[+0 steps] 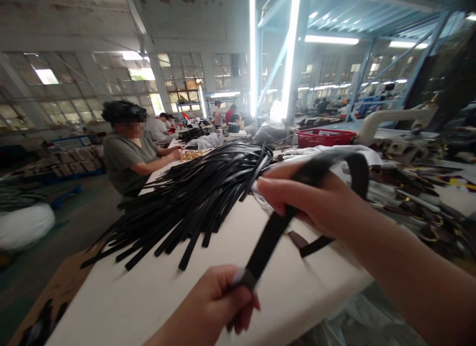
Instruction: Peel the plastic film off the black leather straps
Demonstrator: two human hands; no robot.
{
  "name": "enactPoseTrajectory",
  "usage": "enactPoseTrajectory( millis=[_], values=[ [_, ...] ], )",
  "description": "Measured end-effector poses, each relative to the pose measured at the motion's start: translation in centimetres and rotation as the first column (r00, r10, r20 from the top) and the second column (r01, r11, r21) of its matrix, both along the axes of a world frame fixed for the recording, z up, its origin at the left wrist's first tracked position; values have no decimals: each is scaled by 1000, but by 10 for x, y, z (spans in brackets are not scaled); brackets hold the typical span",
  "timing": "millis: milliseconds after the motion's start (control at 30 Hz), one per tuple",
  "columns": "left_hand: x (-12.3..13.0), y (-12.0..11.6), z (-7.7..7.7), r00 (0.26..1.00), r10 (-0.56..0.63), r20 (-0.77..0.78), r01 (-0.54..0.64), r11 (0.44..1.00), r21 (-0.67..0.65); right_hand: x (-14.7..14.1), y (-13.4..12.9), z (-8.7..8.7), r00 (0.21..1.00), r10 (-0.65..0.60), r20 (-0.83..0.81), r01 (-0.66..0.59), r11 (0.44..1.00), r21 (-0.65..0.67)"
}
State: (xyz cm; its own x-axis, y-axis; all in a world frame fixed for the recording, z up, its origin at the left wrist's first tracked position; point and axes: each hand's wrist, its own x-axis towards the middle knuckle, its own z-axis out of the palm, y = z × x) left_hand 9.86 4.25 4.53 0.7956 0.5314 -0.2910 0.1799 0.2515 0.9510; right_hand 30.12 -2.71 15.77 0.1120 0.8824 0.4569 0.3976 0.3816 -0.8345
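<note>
Black strap (269, 242) runs between my hands: left hand (203, 306) pinches it at six o'clock, right hand (308, 197) closed round it at three.

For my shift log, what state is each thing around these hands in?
Left hand, pinching one end of the strap
Right hand, wrapped around the strap
Black leather strap, held between both hands, slightly blurred
Pile of black straps, heaped loosely
White worktable, bearing the pile
Red basket, upright, beyond the pile
Co-worker, seated, arms on the table

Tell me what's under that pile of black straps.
The black straps rest on a white table, visible around the pile's edges; the surface directly beneath them is covered, so it cannot be seen.
</note>
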Motion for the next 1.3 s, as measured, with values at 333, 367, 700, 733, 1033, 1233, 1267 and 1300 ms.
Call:
enactPoseTrajectory(
  millis=[333,367,700,733,1033,1233,1267,1300],
  values=[
    [42,73,-39,949,217,230,-147,947,-285,72,224,97,796,-166,-582,204,979,1],
    [39,76,-44,953,223,204,-158,943,-293,88,232,94,771,-224,-596,248,968,-43],
    [42,88,-64,943,325,68,-279,885,-372,72,178,-111,725,-486,-489,224,837,-500],
    [41,89,-62,942,333,52,-290,880,-377,59,164,-128,753,-449,-482,168,839,-518],
    [36,85,-49,994,107,-30,-111,925,-365,32,141,-173,818,-186,-545,-227,765,-602],
    [40,80,-48,982,164,-96,-187,918,-350,30,140,-184,749,-119,-652,-225,880,-419],
    [41,79,-49,977,187,-105,-212,913,-348,28,136,-183,762,-78,-642,-250,880,-403],
    [42,79,-50,974,198,-111,-224,910,-347,25,131,-183,780,-29,-625,-284,874,-395]
  ],
)
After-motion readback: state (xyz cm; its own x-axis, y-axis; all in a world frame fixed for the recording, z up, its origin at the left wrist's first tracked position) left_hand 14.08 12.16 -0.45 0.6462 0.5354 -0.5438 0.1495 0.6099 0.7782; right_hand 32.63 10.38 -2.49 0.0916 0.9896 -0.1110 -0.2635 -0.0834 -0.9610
